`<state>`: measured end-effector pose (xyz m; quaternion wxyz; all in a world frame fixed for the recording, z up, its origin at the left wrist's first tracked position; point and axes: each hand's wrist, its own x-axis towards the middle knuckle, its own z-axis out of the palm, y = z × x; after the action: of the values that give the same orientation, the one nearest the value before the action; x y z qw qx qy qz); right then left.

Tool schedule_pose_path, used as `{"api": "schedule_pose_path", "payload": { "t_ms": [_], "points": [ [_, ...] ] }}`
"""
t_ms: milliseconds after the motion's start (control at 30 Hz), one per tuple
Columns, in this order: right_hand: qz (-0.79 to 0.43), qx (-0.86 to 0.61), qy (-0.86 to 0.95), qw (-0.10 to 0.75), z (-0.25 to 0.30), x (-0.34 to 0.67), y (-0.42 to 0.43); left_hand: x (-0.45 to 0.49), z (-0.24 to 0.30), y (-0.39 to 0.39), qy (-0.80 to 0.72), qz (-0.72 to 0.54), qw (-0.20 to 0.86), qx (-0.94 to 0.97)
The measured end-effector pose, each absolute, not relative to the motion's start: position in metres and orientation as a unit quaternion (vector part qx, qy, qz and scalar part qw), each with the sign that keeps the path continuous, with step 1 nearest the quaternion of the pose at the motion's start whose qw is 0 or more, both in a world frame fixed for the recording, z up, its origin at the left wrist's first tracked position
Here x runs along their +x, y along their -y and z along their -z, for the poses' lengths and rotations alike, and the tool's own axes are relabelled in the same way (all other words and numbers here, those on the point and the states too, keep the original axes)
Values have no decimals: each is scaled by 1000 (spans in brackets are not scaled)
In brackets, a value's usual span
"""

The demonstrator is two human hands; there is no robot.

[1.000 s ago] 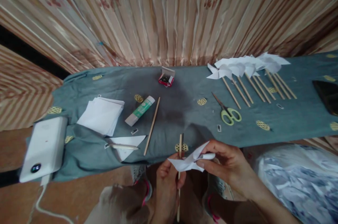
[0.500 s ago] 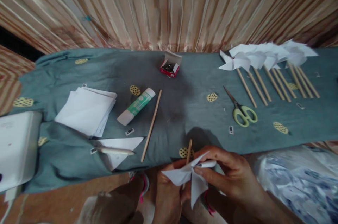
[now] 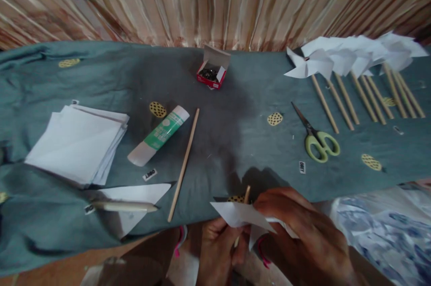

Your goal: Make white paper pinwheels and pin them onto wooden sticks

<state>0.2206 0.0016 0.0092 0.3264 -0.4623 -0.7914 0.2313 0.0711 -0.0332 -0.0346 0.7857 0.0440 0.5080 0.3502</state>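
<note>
"So, how far along is this one?"

"Well, the paper pinwheel [image 3: 232,214] is up at the near edge of the tabletop [image 3: 249,151], with the tip of its wooden stick [image 3: 247,195] poking out past it. Left hand [image 3: 217,248] is wrapped round the stick below the paper, right hand [image 3: 306,232] is pinching the paper's right side. Those fingertips are hidden, so I can't tell if it's pinned yet."

"And the rest?"

"Looks mid-batch tbh. The row of mounted pinwheels [image 3: 355,59] behind the scissors [image 3: 318,142] seems done. Still flat: a stack of white paper squares [image 3: 79,142]. I only spot one spare stick [image 3: 183,165] though. Open red box [image 3: 205,81] of small metal bits [image 3: 209,74] sits at the back."
</note>
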Motion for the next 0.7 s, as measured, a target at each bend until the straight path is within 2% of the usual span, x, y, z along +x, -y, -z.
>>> {"api": "schedule_pose_path", "payload": {
  "t_ms": [700],
  "points": [
    [-223, -464, 795, 321, -10, 217, -8, 75, 24, 27, -535, -342, 772, -19]
  ]
}}
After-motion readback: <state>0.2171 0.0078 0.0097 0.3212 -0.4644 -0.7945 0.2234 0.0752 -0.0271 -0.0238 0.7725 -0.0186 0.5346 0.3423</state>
